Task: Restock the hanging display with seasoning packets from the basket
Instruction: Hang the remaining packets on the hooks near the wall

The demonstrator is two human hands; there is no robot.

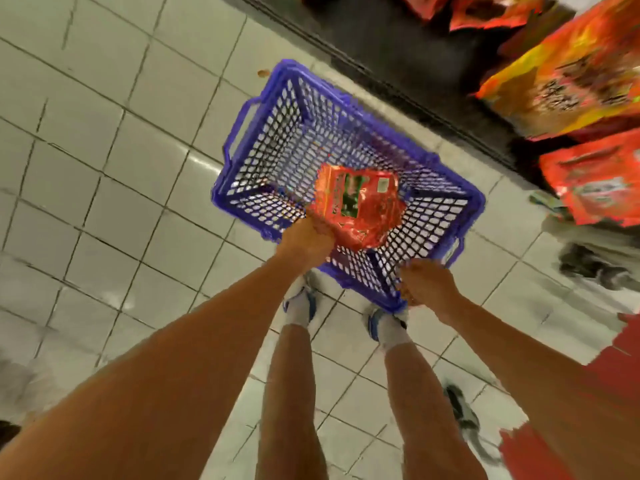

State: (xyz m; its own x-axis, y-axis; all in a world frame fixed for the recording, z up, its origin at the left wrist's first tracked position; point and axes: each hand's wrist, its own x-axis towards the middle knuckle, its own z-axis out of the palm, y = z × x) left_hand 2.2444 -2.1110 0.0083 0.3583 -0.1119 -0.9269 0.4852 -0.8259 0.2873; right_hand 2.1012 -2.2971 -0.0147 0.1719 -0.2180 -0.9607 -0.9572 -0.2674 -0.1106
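- Blue plastic lattice basket (pixel 294 140) sits on the pale square-tiled floor (pixel 104 168), seen from the head view straight above, just ahead of the person's two white-socked feet in blue-trimmed shoes (pixel 300 304).
- Beyond the basket a dark shelf base (pixel 398 46) runs across the upper right; orange and red bags (pixel 568 77) hang or lean there, blurred, with another red bag (pixel 595 188) lower down at the right edge.
- Nothing stands between the camera and the basket except the person's own forearms and hands.
- Inside the basket I see only bare mesh apart from the one packet held over it.
- The left hand (pixel 306 242) grips a shiny red-orange seasoning packet (pixel 356 206) by its near edge, fingers curled round it; the packet is above the basket's near half, crumpled and tilted.
- The right hand (pixel 427 284) is at the basket's near right corner, fingers curled over the rim, touching it; motion blur keeps me from telling how firmly it holds.
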